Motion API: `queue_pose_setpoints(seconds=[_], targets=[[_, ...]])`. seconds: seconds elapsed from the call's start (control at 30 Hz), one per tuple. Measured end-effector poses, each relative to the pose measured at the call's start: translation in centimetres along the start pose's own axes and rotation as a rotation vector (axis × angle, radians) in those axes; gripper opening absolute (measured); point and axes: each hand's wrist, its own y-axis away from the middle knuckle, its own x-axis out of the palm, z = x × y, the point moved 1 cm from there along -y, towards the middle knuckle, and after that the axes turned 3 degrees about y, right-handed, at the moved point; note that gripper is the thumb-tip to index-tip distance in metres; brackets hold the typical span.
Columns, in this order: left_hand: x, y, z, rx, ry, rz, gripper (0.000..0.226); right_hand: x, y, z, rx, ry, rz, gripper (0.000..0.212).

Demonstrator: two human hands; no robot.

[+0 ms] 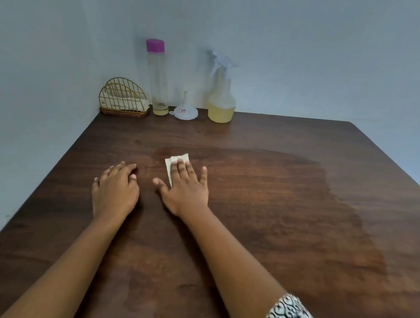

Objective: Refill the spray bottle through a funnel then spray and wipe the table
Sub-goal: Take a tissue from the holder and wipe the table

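My right hand (186,187) lies flat with spread fingers on a small white folded tissue (172,161), pressing it onto the dark wooden table (276,188). A wet sheen covers the table to the right of the tissue. My left hand (115,189) rests palm down on the table, just left of the right one, holding nothing. At the back edge stands the clear spray bottle (221,102) with yellowish liquid in its lower part. A white funnel (185,110) sits upside down beside it. A tall clear bottle (158,80) with a purple cap is nearly empty.
A gold wire napkin holder (123,98) with white napkins stands in the back left corner. Pale walls close off the table at the back and left. The table's right edge runs diagonally at the far right.
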Motion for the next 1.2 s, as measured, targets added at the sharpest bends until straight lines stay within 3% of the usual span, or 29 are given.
queue_pose_setpoints(seconds=[0.27, 0.53, 0.7, 0.77, 0.9, 1.0, 1.03, 1.2], targets=[[-0.4, 1.2, 0.1, 0.044, 0.084, -0.009, 0.036, -1.2, 6.9, -10.3, 0.344, -0.059, -0.013, 0.078], [-0.4, 4.5, 0.3, 0.103, 0.107, 0.016, 0.034, -2.8, 14.3, -10.1, -0.047, -0.033, 0.2, 0.062], [-0.4, 5.8, -0.1, 0.14, 0.113, 0.049, 0.035, -2.3, 18.4, -10.9, -0.172, -0.003, -0.052, 0.048], [-0.4, 6.5, -0.5, 0.169, 0.125, 0.061, 0.035, -2.5, 20.0, -10.6, -0.213, 0.072, -0.076, 0.043], [0.0, 8.7, -1.6, 0.254, 0.139, 0.095, 0.035, -6.6, 20.4, -12.9, -0.094, 0.06, 0.084, 0.031], [0.3, 9.4, -2.0, 0.3, 0.129, 0.113, 0.035, -8.4, 17.1, -15.8, 0.067, -0.061, -0.278, 0.021], [0.4, 9.3, -2.0, 0.308, 0.132, 0.114, 0.034, -7.9, 15.9, -16.1, 0.072, -0.082, -0.345, 0.024], [0.5, 9.2, -1.6, 0.325, 0.142, 0.108, 0.033, -3.6, 14.6, -15.1, -0.113, 0.065, -0.23, 0.043]])
